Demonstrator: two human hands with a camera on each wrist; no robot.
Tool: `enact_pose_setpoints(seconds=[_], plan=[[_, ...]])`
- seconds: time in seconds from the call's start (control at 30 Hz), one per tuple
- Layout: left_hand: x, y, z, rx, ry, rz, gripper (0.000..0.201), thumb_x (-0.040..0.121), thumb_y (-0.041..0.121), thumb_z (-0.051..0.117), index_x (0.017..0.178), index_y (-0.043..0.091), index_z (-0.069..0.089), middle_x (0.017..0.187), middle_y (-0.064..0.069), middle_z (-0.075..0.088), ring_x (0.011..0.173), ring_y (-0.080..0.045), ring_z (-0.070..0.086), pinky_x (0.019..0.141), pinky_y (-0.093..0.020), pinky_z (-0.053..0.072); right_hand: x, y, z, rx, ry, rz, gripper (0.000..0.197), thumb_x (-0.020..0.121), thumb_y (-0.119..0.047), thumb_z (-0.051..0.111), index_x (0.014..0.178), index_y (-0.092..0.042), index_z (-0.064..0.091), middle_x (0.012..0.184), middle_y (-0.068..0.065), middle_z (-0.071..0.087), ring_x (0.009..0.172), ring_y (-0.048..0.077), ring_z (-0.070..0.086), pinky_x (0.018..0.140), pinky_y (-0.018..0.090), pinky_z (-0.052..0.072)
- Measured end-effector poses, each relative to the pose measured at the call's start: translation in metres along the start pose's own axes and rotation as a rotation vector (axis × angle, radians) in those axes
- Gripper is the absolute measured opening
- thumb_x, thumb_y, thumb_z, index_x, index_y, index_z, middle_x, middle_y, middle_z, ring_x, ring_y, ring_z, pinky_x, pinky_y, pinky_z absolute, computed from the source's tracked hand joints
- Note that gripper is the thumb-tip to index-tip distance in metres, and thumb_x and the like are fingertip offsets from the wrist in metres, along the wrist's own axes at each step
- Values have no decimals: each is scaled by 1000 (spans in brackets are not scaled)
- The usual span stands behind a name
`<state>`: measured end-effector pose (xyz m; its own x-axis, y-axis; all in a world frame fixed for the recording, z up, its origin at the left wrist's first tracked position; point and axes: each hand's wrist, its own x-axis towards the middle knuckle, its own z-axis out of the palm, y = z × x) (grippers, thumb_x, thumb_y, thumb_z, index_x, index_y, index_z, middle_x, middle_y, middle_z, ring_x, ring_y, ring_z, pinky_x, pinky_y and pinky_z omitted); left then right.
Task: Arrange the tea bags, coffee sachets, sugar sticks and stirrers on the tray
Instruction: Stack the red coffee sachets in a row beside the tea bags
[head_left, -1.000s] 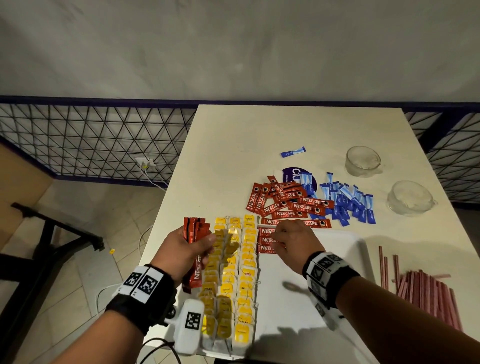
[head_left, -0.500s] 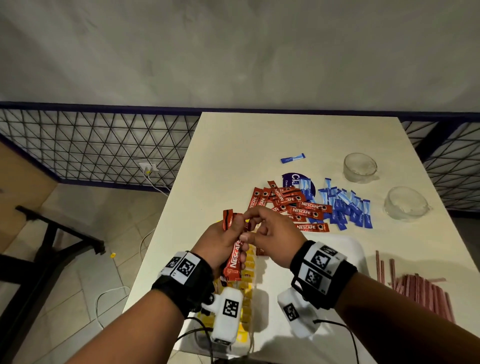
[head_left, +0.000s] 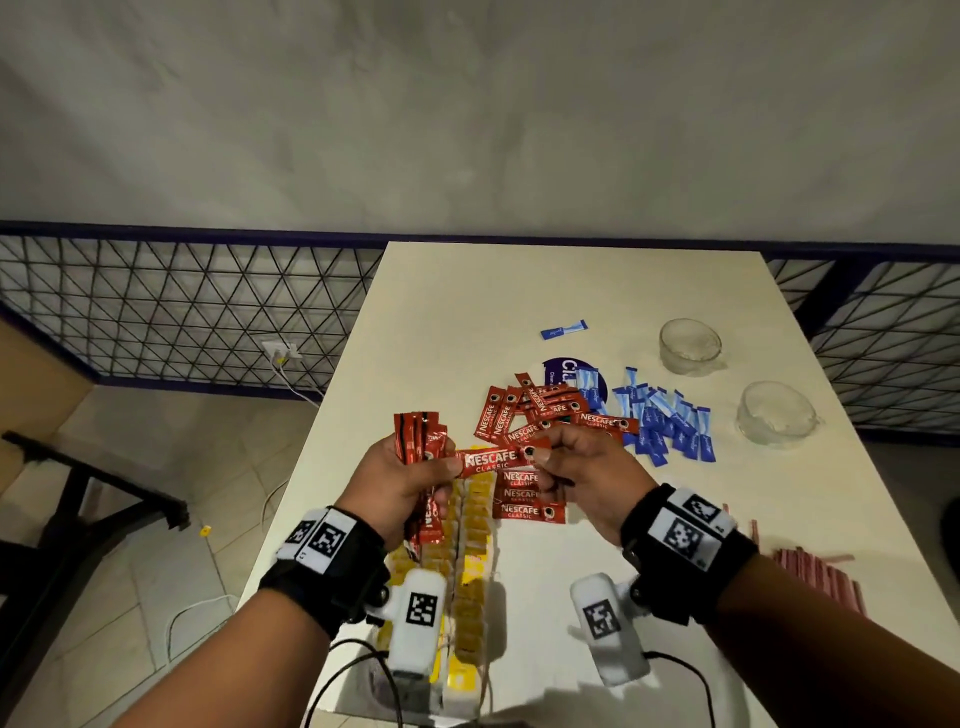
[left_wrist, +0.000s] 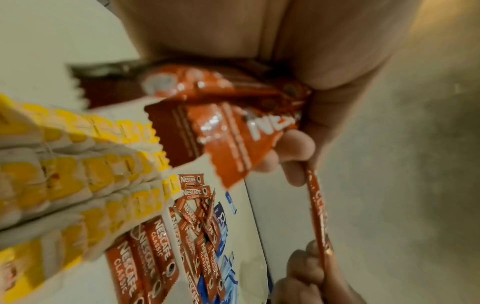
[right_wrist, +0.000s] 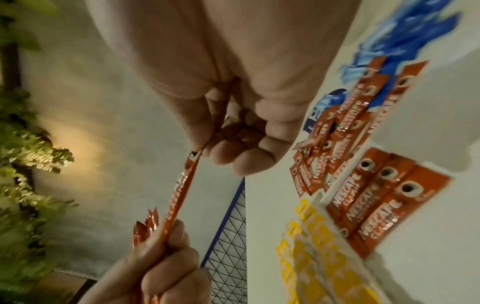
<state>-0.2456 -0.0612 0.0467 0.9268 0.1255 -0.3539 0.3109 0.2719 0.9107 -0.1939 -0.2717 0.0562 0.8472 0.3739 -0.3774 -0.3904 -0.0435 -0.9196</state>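
Head view: 3 red coffee sachets (head_left: 527, 493) lie flat in a row on tray (head_left: 540, 561), 3 yellow tea bag columns (head_left: 470, 545) at their 9 o'clock. Left hand (head_left: 402, 480) grips a sachet bundle (head_left: 418, 441); right hand (head_left: 582, 467) fingers pinch one red sachet (head_left: 493, 460) w/ left thumb, above tabletop (head_left: 467, 312).

- Dim indoor light; the hands cast soft shadows on the bench (head_left: 447, 322).
- Both wrist views blur heavily.
- The head view bows at its edges.
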Motion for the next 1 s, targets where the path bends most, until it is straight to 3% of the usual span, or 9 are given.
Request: enact_pose_setpoints(seconds=[0.23,0.4,0.53,0.7,0.8,0.87,0.93,1.0], plan=[[1,1,6,291,40,34,18,78,4,76,85,5,60,53,-10,57,45,-22,52,53,-31,47,-10,5,-14,-25,65,29,13,92,-3,58,83,-10,63,69,5,56,59,16,52,54,30,49],[5,-8,-3,396,136,1,27,75,16,82,86,4,60,60,-13,63,50,-24,57,57,-34,50,-11,40,-45,-59,219,172,8,91,-7,61,86,-9,65,72,3,63,57,16,50,56,31,47],[-4,-12,-21,425,171,-50,28,78,12,78,91,-3,59,63,-18,65,47,-23,56,49,-31,49,-4,85,-56,-212,266,364,8,89,-12,64,82,-11,67,70,6,62,53,16,49,53,27,44],[-14,-15,-38,464,169,-68,39,68,22,82,93,1,62,83,-26,69,57,-26,59,60,-39,51,8,107,-46,-310,287,457,10,88,-11,64,78,-12,66,61,3,59,49,16,46,49,25,42],[-15,-15,-46,451,171,-104,41,66,23,81,95,3,62,84,-28,69,58,-27,59,63,-42,52,16,105,-37,-412,311,474,6,82,-18,70,79,-14,67,61,4,62,54,19,54,55,28,50],[-16,-15,-49,451,175,-115,33,72,17,81,95,3,62,85,-29,68,58,-27,59,63,-42,53,19,103,-32,-541,318,469,12,79,-29,72,77,-20,66,67,2,66,63,21,62,67,32,57],[-16,-15,-52,443,179,-120,30,75,14,80,95,3,62,86,-31,67,57,-28,58,61,-40,52,22,101,-29,-678,307,459,17,79,-38,71,74,-24,62,76,-1,67,79,22,67,81,35,57],[-17,-13,-52,434,181,-123,27,77,10,79,96,3,61,86,-31,67,57,-27,57,60,-39,51,24,100,-27,-748,301,460,19,79,-42,69,73,-25,62,83,0,69,86,23,68,85,37,56]])
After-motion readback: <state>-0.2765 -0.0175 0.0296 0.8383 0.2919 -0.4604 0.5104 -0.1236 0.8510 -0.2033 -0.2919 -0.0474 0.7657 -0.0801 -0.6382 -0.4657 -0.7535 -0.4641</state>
